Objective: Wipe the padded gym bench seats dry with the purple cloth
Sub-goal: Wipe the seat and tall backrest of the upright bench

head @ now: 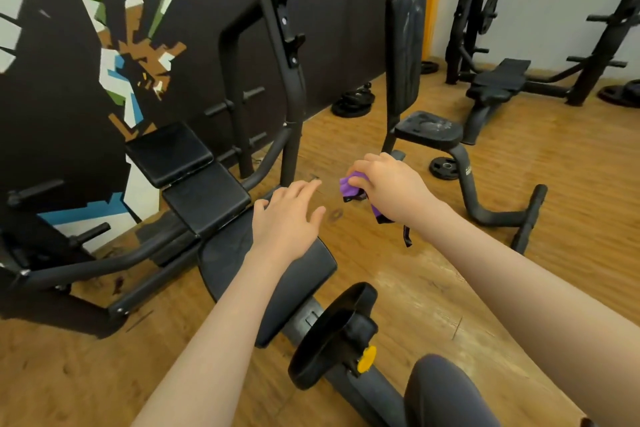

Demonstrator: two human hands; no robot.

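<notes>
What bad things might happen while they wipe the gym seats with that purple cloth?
1. The purple cloth is bunched small in the right hand, held in the air. A balled cloth may only smear wet patches.
2. A dark strap dangles below that hand and might snag on the bench frame.
3. The upright seat beyond looks streaked and is farther off; leaning over could mean bumping the weight plate on the floor.
</notes>
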